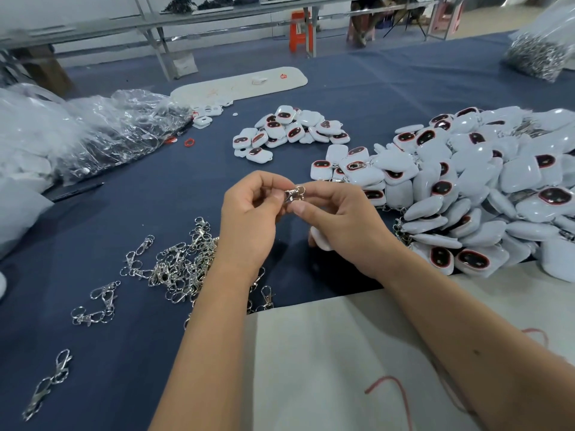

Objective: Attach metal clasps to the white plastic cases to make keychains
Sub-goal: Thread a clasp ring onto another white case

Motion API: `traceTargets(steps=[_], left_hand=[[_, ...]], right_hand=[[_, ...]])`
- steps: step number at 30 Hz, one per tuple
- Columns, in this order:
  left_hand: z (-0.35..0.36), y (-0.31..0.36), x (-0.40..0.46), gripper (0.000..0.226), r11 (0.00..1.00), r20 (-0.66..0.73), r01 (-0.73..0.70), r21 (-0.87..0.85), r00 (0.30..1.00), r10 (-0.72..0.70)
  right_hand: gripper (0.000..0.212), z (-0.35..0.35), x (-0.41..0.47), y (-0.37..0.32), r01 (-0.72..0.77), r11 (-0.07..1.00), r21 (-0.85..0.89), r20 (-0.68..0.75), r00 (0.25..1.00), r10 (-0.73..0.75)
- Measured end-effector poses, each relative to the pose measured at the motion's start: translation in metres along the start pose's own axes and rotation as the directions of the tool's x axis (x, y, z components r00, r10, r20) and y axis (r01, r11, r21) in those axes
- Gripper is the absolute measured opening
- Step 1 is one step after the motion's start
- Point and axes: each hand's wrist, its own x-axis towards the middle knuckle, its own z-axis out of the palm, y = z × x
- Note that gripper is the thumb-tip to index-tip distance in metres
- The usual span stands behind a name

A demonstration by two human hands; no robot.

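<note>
Above the blue cloth, my left hand [252, 213] and my right hand [339, 219] meet around one metal clasp [294, 193], each pinching it between thumb and fingers. A white plastic case [320, 239] peeks out beneath my right palm, mostly hidden. Loose silver clasps [174, 269] lie in a heap under my left forearm. A small pile of white cases with dark red-rimmed windows [289, 130] sits farther back. A big heap of cases [485, 188] fills the right side, some with clasps on them.
Crumpled clear plastic bags [93, 132] lie at the left. A bag of metal parts [535, 54] stands at the far right. A white oblong board [239, 85] lies behind. A pale cloth [342, 368] with red thread covers the near edge.
</note>
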Motion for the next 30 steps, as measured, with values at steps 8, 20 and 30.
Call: traceTargets(steps=[8, 20, 30], left_hand=[[-0.0036, -0.0051, 0.0030, 0.031, 0.993, -0.026, -0.042, 0.112, 0.999, 0.045], [0.0011, -0.0074, 0.0014, 0.032, 0.975, 0.008, -0.083, 0.208, 0.996, 0.084], [-0.0002, -0.0040, 0.0000, 0.029, 0.970, -0.079, -0.081, 0.230, 0.992, 0.101]], right_hand=[[0.025, -0.0008, 0.0011, 0.0008, -0.028, 0.999, 0.018, -0.190, 0.981, 0.031], [0.016, 0.0030, 0.0015, 0.0054, 0.030, 0.997, -0.073, -0.227, 0.973, -0.046], [0.008, 0.0040, -0.0003, 0.0017, 0.030, 0.991, -0.127, -0.329, 0.942, -0.070]])
